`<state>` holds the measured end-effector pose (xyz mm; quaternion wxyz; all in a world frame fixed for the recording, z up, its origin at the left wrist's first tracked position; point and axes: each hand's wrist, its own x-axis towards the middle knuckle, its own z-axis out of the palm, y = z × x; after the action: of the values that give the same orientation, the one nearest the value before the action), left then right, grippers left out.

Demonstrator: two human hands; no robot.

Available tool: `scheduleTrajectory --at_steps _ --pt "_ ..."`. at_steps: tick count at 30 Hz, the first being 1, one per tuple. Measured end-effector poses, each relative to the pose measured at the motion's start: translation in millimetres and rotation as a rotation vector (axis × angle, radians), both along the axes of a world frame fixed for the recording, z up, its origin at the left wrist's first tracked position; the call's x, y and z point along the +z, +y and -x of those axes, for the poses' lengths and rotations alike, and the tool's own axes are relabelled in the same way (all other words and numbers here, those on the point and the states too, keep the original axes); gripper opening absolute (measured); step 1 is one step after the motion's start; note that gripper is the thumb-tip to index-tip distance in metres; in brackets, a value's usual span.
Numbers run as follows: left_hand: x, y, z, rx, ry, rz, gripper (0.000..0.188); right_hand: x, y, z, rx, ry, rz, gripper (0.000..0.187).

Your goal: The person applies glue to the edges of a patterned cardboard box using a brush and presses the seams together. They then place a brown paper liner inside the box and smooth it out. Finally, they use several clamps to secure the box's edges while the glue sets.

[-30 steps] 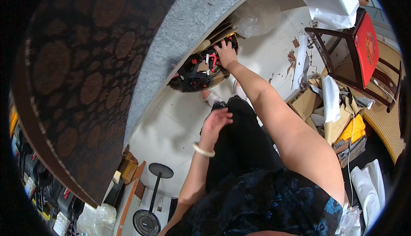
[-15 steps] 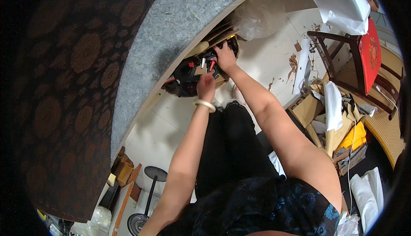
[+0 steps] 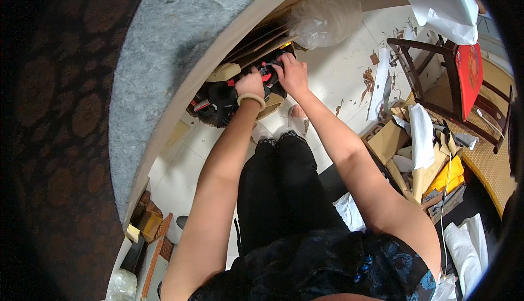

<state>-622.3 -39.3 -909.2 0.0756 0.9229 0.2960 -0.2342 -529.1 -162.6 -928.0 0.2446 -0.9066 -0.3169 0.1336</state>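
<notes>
Below the curved table edge stands an open cardboard box (image 3: pixel 273 105) crowded with black and red items. My left hand (image 3: pixel 251 84), a pale bangle (image 3: pixel 252 100) on its wrist, is closed at the box's middle; its fingertips are partly hidden. A small red-and-black tool-like piece (image 3: pixel 266 75) shows just beside those fingers, its kind unclear. My right hand (image 3: pixel 293 75) reaches in from the right, fingers bent round a dark piece too hidden to name. Black items (image 3: pixel 221 99) lie left of my left hand, and a cream block (image 3: pixel 224 72) sits behind them.
A table with grey felt (image 3: pixel 158 60) and a dark patterned cover overhangs on the left. Flat boards and a clear plastic bag (image 3: pixel 322 22) stand behind the box. To the right are a red-seated chair (image 3: pixel 468 82) and a carton of paper scraps (image 3: pixel 390 142).
My left hand has moved forward and left, deeper into the box. My right hand has shifted slightly nearer and right. The view has shifted, showing my feet more.
</notes>
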Motion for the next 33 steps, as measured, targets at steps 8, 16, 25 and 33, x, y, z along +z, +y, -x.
scheduleTrajectory --at_steps 8,16,25,33 --pt "-5 -20 33 -0.110 -0.256 -0.194 0.015 0 62 -14 -0.065 0.181 0.336 0.041" --pt "32 -14 60 0.038 -0.391 0.082 0.022 8 6 15 -0.245 0.186 -0.254 0.033" --pt "127 -44 102 1.421 -0.909 0.921 0.028 99 -40 5 -0.446 1.247 -0.589 0.035" --pt "349 -67 81 1.265 -1.066 2.076 0.030 357 -47 15 -0.038 1.452 -1.112 0.042"
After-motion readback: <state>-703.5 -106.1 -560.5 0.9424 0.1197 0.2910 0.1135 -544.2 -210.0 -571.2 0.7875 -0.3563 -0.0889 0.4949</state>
